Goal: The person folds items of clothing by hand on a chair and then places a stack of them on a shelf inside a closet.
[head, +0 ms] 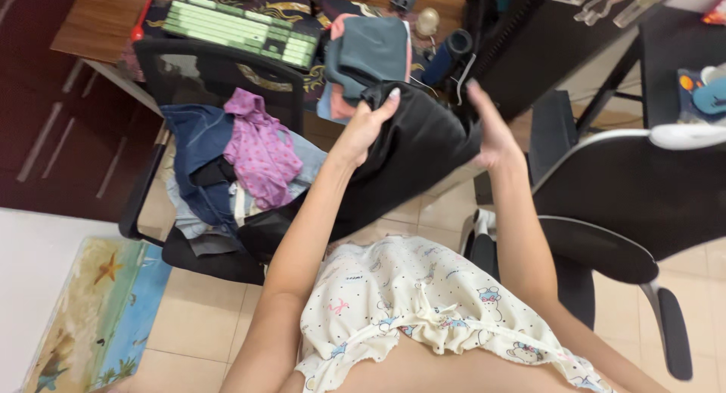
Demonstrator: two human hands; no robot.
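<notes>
The black, smooth fabric garment [408, 155] hangs between both hands above the floor, its length running down-left. Left hand [368, 125] fingers pinch its upper edge; right hand [490, 132] lies flat, fingers spread, against its right side.

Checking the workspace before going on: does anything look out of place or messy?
Yes: clothes lie heaped on the mesh chair, and folded garments sit on the desk beside the green keyboard. Both hands hold a black garment.

Smooth blk cloth garment [412, 155], slight sheen
</notes>
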